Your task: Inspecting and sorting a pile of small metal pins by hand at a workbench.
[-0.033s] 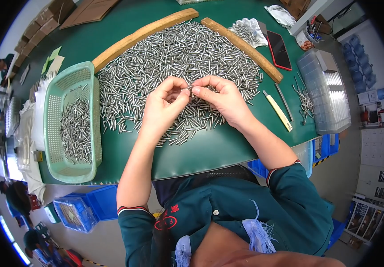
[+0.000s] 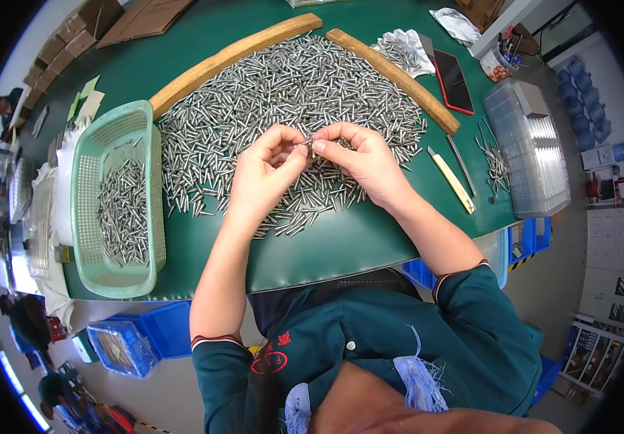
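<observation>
My left hand (image 2: 272, 165) and my right hand (image 2: 359, 159) meet over a broad heap of small metal pins (image 2: 276, 87) on a green table. Both hands are closed, with thumbs and forefingers pinching one slim metal pin (image 2: 307, 143) between them. The fingertips cover most of that pin, so its ends are hard to make out. To the left stands a pale green plastic basket (image 2: 84, 246), partly filled with similar pins. Two wooden bars (image 2: 236, 56) lie in a V along the far edges of the heap.
Right of the heap lie a cutter knife (image 2: 453, 182), a thin metal strip (image 2: 461, 166) and a red-edged phone (image 2: 453, 81). A clear plastic box (image 2: 525, 155) stands beyond loose metal rods (image 2: 495, 163). White wrapping (image 2: 406, 52) with pins sits at the back. Blue bins (image 2: 138, 340) are below the table.
</observation>
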`<action>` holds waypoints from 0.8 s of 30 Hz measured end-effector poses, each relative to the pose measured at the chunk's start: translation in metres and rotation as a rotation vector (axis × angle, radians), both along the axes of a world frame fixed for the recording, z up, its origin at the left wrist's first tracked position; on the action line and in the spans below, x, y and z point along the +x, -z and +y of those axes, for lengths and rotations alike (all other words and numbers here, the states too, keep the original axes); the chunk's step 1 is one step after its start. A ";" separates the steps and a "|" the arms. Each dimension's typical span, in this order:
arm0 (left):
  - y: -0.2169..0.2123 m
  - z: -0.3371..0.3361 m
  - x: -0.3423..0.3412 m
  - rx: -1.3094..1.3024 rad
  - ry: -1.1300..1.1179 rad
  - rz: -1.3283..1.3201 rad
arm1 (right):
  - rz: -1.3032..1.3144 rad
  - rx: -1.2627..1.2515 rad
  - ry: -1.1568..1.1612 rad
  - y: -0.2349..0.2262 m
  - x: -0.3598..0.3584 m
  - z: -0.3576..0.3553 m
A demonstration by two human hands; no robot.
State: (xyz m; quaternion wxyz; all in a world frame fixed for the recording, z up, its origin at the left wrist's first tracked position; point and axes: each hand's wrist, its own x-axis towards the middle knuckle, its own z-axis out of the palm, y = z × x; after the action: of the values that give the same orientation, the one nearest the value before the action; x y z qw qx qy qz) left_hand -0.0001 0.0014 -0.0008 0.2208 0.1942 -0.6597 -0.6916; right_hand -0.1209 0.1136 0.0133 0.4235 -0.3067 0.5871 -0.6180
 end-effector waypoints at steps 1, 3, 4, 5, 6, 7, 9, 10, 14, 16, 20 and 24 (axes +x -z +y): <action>-0.001 0.000 0.000 0.000 0.002 0.000 | 0.000 0.000 0.002 0.001 0.000 0.000; -0.004 0.000 0.001 0.015 0.028 -0.022 | 0.006 -0.054 0.012 0.004 0.000 -0.001; -0.005 0.000 0.001 0.014 0.029 -0.023 | 0.005 -0.054 0.013 0.005 -0.001 -0.001; -0.007 0.000 0.002 0.018 0.029 -0.038 | 0.073 -0.059 0.008 0.006 -0.002 -0.001; -0.007 0.000 0.002 0.021 0.030 -0.053 | 0.141 -0.063 0.004 0.007 -0.003 -0.001; -0.007 0.000 0.002 0.020 0.031 -0.053 | 0.140 -0.064 0.005 0.007 -0.003 0.000; -0.006 0.000 0.001 0.048 0.032 -0.050 | 0.141 -0.072 0.000 0.008 -0.003 0.000; -0.005 0.000 0.002 0.048 0.031 -0.052 | 0.139 -0.073 0.000 0.007 -0.003 0.000; -0.003 -0.001 0.002 0.040 0.043 -0.045 | 0.095 -0.077 -0.018 0.004 -0.002 0.001; -0.003 -0.001 0.002 0.039 0.047 -0.042 | 0.089 -0.098 -0.018 0.002 -0.001 0.001; 0.000 -0.002 0.002 0.036 0.053 -0.034 | 0.106 -0.091 -0.023 0.004 -0.002 0.001; 0.002 0.001 0.001 -0.078 -0.024 -0.052 | 0.063 -0.067 -0.040 0.005 -0.002 0.000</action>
State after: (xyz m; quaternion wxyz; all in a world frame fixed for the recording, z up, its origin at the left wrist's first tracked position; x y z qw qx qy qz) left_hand 0.0008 0.0023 -0.0031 0.2193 0.2115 -0.6892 -0.6574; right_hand -0.1226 0.1137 0.0086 0.4064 -0.3516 0.5731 -0.6187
